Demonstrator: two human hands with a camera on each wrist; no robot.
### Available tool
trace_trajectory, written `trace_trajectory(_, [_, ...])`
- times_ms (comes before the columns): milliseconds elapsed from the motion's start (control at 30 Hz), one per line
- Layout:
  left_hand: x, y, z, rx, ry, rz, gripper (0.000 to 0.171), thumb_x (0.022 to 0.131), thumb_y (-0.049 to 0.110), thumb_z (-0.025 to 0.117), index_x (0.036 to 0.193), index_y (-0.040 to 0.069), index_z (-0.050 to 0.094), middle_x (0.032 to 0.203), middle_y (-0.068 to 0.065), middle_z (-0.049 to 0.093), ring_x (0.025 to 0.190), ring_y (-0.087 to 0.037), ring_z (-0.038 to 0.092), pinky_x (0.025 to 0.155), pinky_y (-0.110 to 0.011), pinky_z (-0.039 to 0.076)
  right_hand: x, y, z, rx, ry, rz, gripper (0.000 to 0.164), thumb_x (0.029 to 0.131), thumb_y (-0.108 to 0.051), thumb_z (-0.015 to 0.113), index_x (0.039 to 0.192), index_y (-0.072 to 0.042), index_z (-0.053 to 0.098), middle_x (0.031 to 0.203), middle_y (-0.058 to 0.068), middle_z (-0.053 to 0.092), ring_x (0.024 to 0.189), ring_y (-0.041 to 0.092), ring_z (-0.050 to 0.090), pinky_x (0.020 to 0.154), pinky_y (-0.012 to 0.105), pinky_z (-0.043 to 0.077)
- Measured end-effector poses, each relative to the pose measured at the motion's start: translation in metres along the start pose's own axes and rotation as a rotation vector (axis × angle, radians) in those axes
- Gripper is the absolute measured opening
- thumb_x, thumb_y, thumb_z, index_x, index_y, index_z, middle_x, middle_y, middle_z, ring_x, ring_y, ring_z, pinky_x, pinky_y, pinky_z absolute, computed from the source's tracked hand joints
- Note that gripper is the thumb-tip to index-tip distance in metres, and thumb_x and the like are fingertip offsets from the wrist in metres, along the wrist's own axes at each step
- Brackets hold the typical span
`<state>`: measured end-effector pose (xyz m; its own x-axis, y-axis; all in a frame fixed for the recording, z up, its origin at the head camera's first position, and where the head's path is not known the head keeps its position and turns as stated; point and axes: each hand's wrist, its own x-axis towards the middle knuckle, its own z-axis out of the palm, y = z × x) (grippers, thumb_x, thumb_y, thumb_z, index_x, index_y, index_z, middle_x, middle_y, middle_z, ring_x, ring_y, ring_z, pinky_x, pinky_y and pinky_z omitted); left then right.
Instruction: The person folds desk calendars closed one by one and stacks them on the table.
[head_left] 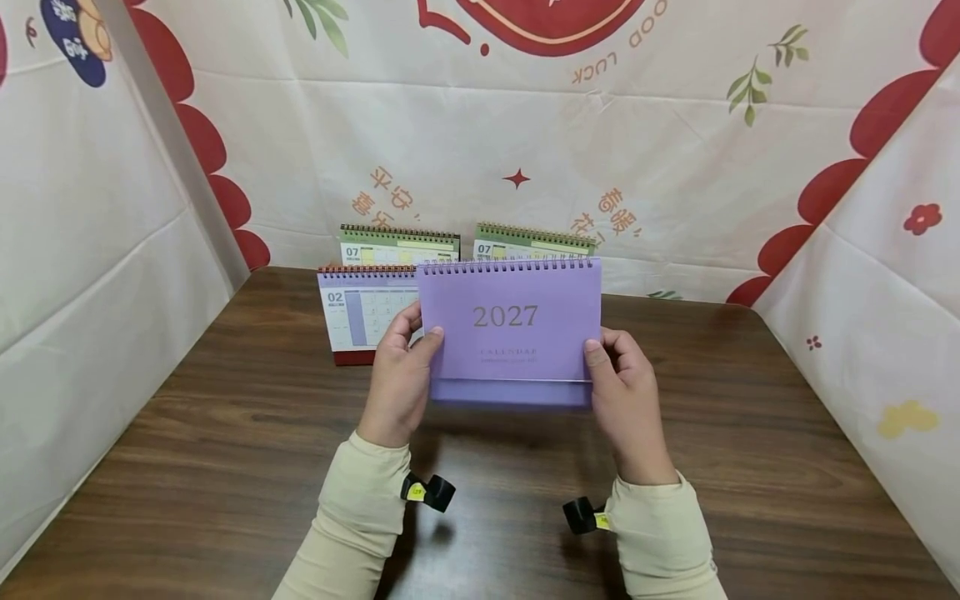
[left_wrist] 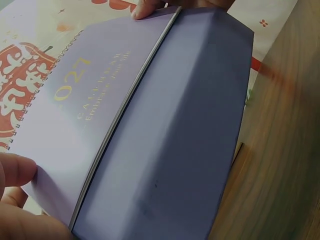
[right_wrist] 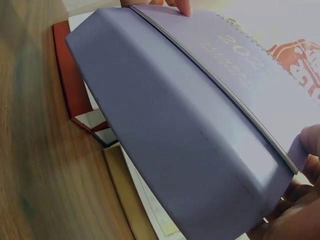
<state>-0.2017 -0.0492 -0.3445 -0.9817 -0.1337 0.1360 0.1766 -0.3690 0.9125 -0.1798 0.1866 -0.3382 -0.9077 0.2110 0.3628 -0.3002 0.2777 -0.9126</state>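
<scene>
A purple spiral-bound 2027 desk calendar (head_left: pixel 510 333) is held up by both hands, its cover facing me. The left hand (head_left: pixel 401 375) grips its left edge, thumb on the front and fingers behind. On the opposite edge the right hand (head_left: pixel 626 400) grips it the same way. In the left wrist view the calendar's purple base (left_wrist: pixel 165 135) shows below the cover's lower edge. From the right wrist, the underside of the base (right_wrist: pixel 150 125) fills the middle. Behind it at left stands a calendar with a red base (head_left: pixel 352 321), partly covered by the purple one.
Two green-topped calendars stand at the back, a left one (head_left: pixel 397 246) and a right one (head_left: pixel 536 242), their lower parts hidden. The brown wooden table (head_left: pixel 750 433) is bordered by a printed cloth (head_left: pixel 465 142) behind and at both sides.
</scene>
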Motion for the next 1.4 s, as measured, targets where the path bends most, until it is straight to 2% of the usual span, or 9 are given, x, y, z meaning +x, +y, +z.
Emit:
trace_trajectory(300, [0.0024,-0.0015,0.0000,0.002,0.022,-0.007,0.039,0.098,-0.002,0.054,0.137,0.006,0.055,0.125,-0.010,0.051,0.112,-0.023,0.052,0.091,-0.032,0.045,0.0017,-0.0012,0.0001,0.039,-0.038,-0.042,0.019,0.104,-0.008,0.050,0.110,0.009,0.056,0.104,0.011,0.057,0.091,0.018,0.051,0.075,0.023,0.042])
trace_trajectory(500, [0.0017,-0.0005,-0.0011,0.019,0.020,-0.008,0.040,0.100,0.001,0.054,0.138,0.010,0.056,0.124,-0.010,0.052,0.113,-0.023,0.052,0.090,-0.032,0.046,0.0020,-0.0022,-0.0007,0.022,-0.069,-0.018,0.019,0.105,-0.009,0.048,0.112,0.007,0.054,0.103,0.010,0.055,0.090,0.018,0.049,0.074,0.024,0.041])
trace_trajectory(767, [0.0002,0.0030,-0.0035,0.031,0.017,-0.002,0.042,0.101,0.001,0.051,0.142,0.011,0.054,0.127,-0.010,0.053,0.116,-0.019,0.049,0.097,-0.035,0.042,0.0009,-0.0045,-0.0026,0.001,-0.139,-0.003,0.022,0.105,-0.011,0.048,0.117,0.007,0.052,0.105,0.013,0.052,0.091,0.019,0.047,0.074,0.024,0.041])
trace_trajectory(933, [0.0002,0.0033,-0.0037,0.028,0.006,0.002,0.042,0.100,0.001,0.052,0.141,0.010,0.055,0.125,-0.010,0.054,0.114,-0.020,0.051,0.095,-0.036,0.042,0.0009,-0.0050,-0.0026,0.025,-0.117,0.010,0.020,0.105,-0.009,0.048,0.116,0.006,0.053,0.104,0.014,0.053,0.091,0.019,0.048,0.074,0.024,0.041])
trace_trajectory(1200, [-0.0006,0.0008,-0.0024,0.025,0.017,-0.002,0.040,0.100,0.001,0.053,0.139,0.009,0.055,0.127,-0.011,0.055,0.111,-0.020,0.053,0.091,-0.034,0.044,0.0004,-0.0061,0.0025,0.140,-0.050,0.111,0.016,0.104,-0.009,0.048,0.111,0.005,0.053,0.103,0.009,0.051,0.095,0.019,0.047,0.078,0.025,0.040])
trace_trajectory(1400, [0.0005,-0.0025,0.0019,0.027,0.035,-0.005,0.047,0.098,-0.001,0.054,0.143,0.010,0.046,0.126,-0.012,0.054,0.111,-0.021,0.052,0.088,-0.031,0.045,0.0000,-0.0052,0.0022,0.197,-0.017,0.111,0.014,0.104,-0.007,0.048,0.110,0.004,0.053,0.106,0.010,0.051,0.097,0.020,0.047,0.080,0.025,0.041])
